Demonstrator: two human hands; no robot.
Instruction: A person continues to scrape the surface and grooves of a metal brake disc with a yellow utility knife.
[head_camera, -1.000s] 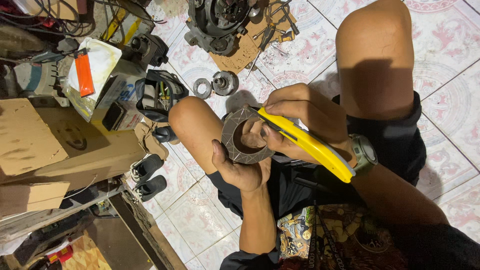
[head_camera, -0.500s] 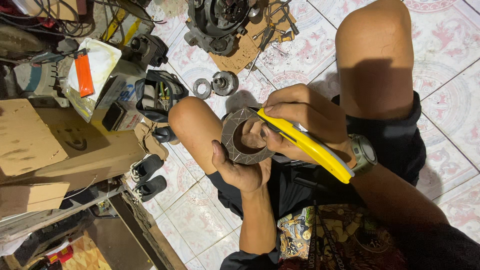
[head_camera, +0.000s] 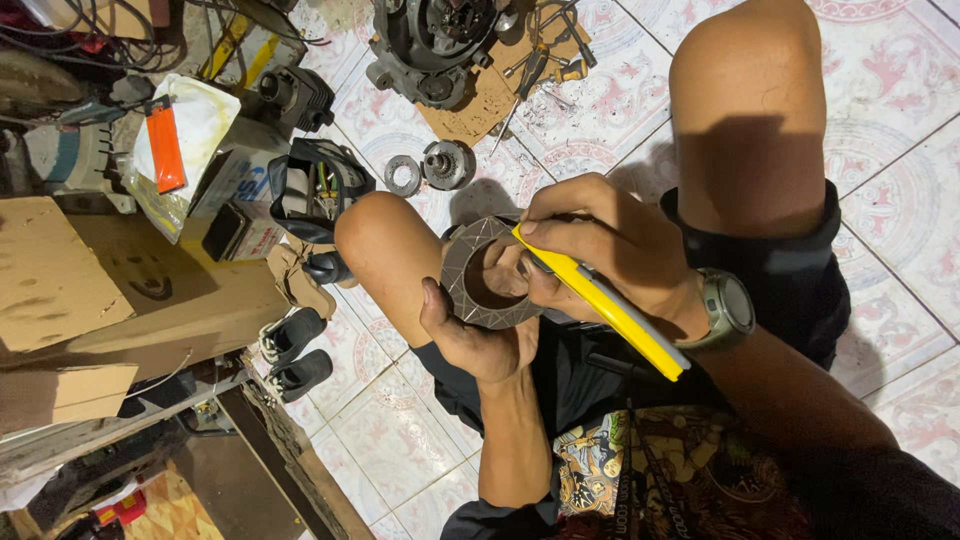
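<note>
On the tiled floor, from its left edge across to the right:

Far left: flat cardboard sheets (head_camera: 60, 270) lie stacked, with a white plastic bag (head_camera: 205, 125) bearing an orange strip above them.

Left of centre: a black open pouch (head_camera: 315, 190) sits by the bent knee, and a pair of black shoes (head_camera: 295, 350) lies below it on the floor (head_camera: 900, 230).

Top centre: a dark engine part (head_camera: 430, 45) rests on a scrap of brown cardboard, with two small metal rings (head_camera: 425, 170) on the tiles just below it.

Left hand (head_camera: 480, 335): palm up beneath the friction disc (head_camera: 490, 272), fingers curled around its lower rim and gripping it.

Friction disc: a grey-brown ring with a wide centre hole, held between the knees above the lap, touching both hands.

Right hand (head_camera: 610, 250): fingers closed around a yellow-handled tool (head_camera: 600, 300), thumb along the handle; its tip meets the disc's upper right edge.

Right wrist: a grey wristwatch (head_camera: 725, 308) sits just beside the tool's free end.
</note>
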